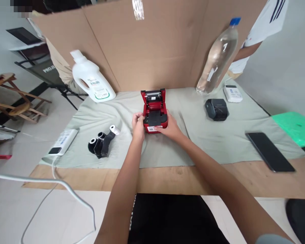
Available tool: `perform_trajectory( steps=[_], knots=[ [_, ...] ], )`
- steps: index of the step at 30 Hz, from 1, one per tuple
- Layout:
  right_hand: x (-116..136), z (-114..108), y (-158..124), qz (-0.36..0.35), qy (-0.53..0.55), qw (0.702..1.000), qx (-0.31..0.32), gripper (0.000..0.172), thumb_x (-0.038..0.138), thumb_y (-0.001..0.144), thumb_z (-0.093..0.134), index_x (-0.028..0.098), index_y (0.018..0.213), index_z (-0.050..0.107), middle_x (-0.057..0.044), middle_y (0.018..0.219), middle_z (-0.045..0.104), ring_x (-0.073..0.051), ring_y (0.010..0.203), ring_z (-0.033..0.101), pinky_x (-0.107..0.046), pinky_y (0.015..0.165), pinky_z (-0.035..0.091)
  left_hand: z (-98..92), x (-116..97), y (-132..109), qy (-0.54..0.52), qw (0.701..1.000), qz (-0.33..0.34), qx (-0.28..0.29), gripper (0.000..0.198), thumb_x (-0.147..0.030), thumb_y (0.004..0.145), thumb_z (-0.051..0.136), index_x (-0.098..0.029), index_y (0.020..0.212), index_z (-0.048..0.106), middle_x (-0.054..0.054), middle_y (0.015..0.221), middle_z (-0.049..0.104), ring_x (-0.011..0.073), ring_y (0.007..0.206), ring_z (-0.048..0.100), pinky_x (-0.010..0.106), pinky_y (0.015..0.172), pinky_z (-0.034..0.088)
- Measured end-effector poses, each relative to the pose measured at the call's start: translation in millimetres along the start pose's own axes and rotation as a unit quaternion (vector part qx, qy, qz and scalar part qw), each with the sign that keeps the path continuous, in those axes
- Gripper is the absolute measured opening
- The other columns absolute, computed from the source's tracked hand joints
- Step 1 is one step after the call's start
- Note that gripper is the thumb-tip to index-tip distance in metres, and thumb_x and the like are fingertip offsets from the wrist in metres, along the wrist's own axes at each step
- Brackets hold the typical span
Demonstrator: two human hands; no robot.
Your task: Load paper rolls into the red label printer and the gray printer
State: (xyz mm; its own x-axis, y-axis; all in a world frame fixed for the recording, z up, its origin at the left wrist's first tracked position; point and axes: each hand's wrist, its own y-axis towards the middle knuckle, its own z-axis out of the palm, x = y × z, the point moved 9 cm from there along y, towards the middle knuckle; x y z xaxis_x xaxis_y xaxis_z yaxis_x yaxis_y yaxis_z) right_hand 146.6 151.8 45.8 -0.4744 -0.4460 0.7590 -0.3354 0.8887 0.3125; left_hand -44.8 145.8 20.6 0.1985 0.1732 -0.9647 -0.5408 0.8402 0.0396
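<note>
A small red and black thermal printer (155, 118) stands on the cloth in front of me, its lid (154, 96) raised at the back. My left hand (138, 124) is closed against the printer's left side, with the fingers bent at its edge. Wrapped round the right side is my right hand (169, 127), its thumb lying over the white label on the front. Inside the printer a dark part covers the middle. To the left lie black ribbon rolls (99, 144) with an unwound strip leading to a small white core (113, 128).
A white jug (93, 79) and a tall clear bottle (218, 61) lean by the cardboard screen (152, 47). At right are a black device (217, 109), a white box (232, 93), a phone (269, 150) and a green packet (295, 127). A corded white power bank (63, 141) lies left.
</note>
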Motion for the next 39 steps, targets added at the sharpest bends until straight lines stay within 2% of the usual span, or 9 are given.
perform_trajectory(
  steps=[6, 10, 14, 17, 21, 28, 31, 36, 39],
  knots=[
    [10.8, -38.8, 18.5, -0.042, -0.015, 0.996, -0.076, 0.057, 0.049, 0.093, 0.055, 0.023, 0.144, 0.053, -0.012, 0.139, 0.062, -0.03, 0.123, 0.058, -0.047, 0.103, 0.047, 0.2, 4.3, -4.4, 0.007, 0.999, 0.04, 0.023, 0.019, -0.038, 0.081, 0.061, -0.021, 0.09, 0.062, -0.001, 0.087, 0.064, 0.014, 0.082, 0.061, 0.024, 0.077, 0.05],
    [29.8, -36.3, 68.1, -0.038, -0.114, 0.992, 0.035, 0.033, 0.033, 0.098, 0.045, 0.021, 0.105, 0.075, -0.008, 0.102, 0.076, -0.025, 0.095, 0.067, -0.04, 0.09, 0.049, -3.7, -4.9, -8.0, 0.024, 0.991, 0.128, 0.033, 0.025, -0.041, 0.09, 0.057, -0.02, 0.086, 0.07, 0.005, 0.105, 0.066, 0.0177, 0.105, 0.062, 0.028, 0.098, 0.048],
    [58.9, -23.6, 98.4, -0.061, -0.21, 0.968, 0.124, 0.029, 0.024, 0.095, 0.048, 0.019, 0.089, 0.076, -0.009, 0.096, 0.077, -0.026, 0.09, 0.068, -0.037, 0.082, 0.048, -5.9, 3.0, -5.1, -0.004, 0.993, 0.107, 0.045, 0.032, -0.044, 0.094, 0.052, -0.02, 0.096, 0.074, 0.008, 0.115, 0.066, 0.019, 0.11, 0.063, 0.029, 0.099, 0.049],
    [61.6, -19.9, 96.5, -0.002, -0.29, 0.946, 0.146, 0.02, 0.027, 0.093, 0.056, 0.02, 0.09, 0.075, -0.012, 0.097, 0.075, -0.029, 0.09, 0.068, -0.038, 0.075, 0.049, -5.5, 12.3, -2.8, -0.019, 0.996, 0.069, 0.049, 0.034, -0.048, 0.094, 0.053, -0.02, 0.099, 0.074, 0.008, 0.115, 0.068, 0.0197, 0.106, 0.065, 0.029, 0.091, 0.052],
    [49.5, -30.7, 85.1, 0.103, -0.344, 0.93, 0.079, 0.017, 0.03, 0.09, 0.062, 0.018, 0.095, 0.073, -0.016, 0.098, 0.073, -0.033, 0.091, 0.068, -0.042, 0.076, 0.051, -5.9, 21.0, -1.2, -0.028, 0.998, 0.038, 0.039, 0.034, -0.049, 0.092, 0.057, -0.021, 0.098, 0.074, 0.008, 0.111, 0.071, 0.0216, 0.107, 0.067, 0.031, 0.089, 0.054],
    [28.2, -7.6, 88.3, 0.119, -0.162, 0.975, 0.096, 0.019, 0.012, 0.084, 0.06, 0.019, 0.09, 0.077, -0.006, 0.1, 0.076, -0.023, 0.097, 0.067, -0.032, 0.087, 0.049, -5.1, 27.4, 1.4, -0.087, 0.995, 0.016, 0.04, 0.036, -0.053, 0.088, 0.064, -0.02, 0.097, 0.075, 0.006, 0.106, 0.072, 0.0211, 0.103, 0.068, 0.031, 0.09, 0.054],
    [22.5, -11.0, 88.3, 0.165, -0.024, 0.984, 0.064, 0.02, 0.01, 0.083, 0.061, 0.017, 0.094, 0.078, -0.005, 0.094, 0.076, -0.017, 0.084, 0.066, -0.028, 0.08, 0.049, -4.7, 28.5, 2.1, -0.093, 0.995, 0.006, 0.039, 0.036, -0.054, 0.087, 0.066, -0.02, 0.096, 0.075, 0.005, 0.104, 0.072, 0.021, 0.103, 0.067, 0.031, 0.09, 0.054],
    [25.1, -14.2, 71.8, 0.259, 0.318, 0.91, 0.061, 0.021, 0.01, 0.075, 0.073, 0.015, 0.095, 0.077, -0.005, 0.08, 0.073, -0.009, 0.057, 0.051, -0.023, 0.058, 0.045, -3.9, 24.6, 2.4, -0.098, 0.994, 0.013, 0.039, 0.034, -0.052, 0.086, 0.067, -0.02, 0.091, 0.076, 0.006, 0.106, 0.072, 0.02, 0.104, 0.066, 0.028, 0.09, 0.053],
    [27.5, -19.1, 59.6, 0.295, 0.388, 0.869, 0.088, 0.023, 0.007, 0.072, 0.073, 0.014, 0.093, 0.077, -0.006, 0.077, 0.072, -0.009, 0.058, 0.054, -0.021, 0.057, 0.046, -3.5, 24.0, 2.2, -0.105, 0.993, 0.012, 0.042, 0.032, -0.05, 0.086, 0.066, -0.02, 0.09, 0.076, 0.005, 0.106, 0.072, 0.0188, 0.102, 0.067, 0.027, 0.088, 0.052]
  ],
)
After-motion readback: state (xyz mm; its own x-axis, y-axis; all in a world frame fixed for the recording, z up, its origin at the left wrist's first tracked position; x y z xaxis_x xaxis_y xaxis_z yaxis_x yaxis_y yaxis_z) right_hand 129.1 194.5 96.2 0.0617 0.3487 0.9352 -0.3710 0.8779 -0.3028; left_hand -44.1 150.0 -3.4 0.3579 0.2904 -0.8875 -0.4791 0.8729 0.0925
